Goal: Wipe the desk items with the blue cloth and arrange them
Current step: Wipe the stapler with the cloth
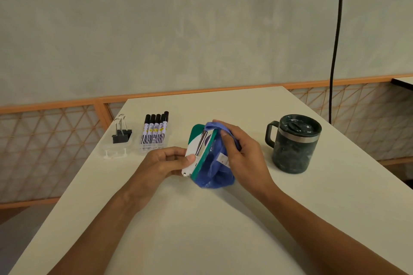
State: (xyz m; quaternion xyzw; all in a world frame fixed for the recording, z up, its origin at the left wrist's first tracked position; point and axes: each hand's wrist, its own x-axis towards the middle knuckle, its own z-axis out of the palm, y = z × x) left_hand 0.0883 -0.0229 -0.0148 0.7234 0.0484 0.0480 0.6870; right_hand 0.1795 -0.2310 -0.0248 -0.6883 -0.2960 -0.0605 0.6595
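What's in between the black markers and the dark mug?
Head view: the left hand holding a green-and-white stapler, and the right hand holding the blue cloth against it.

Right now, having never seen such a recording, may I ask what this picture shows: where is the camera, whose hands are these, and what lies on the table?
No machine is here. A person wears a camera on the head, so it looks down at that person's own bare hands. The left hand grips what seems a white and green stapler; the right hand holds the blue cloth against it. On the white table stand a dark lidded mug at the right, and black-capped markers and black binder clips in clear trays at the left.
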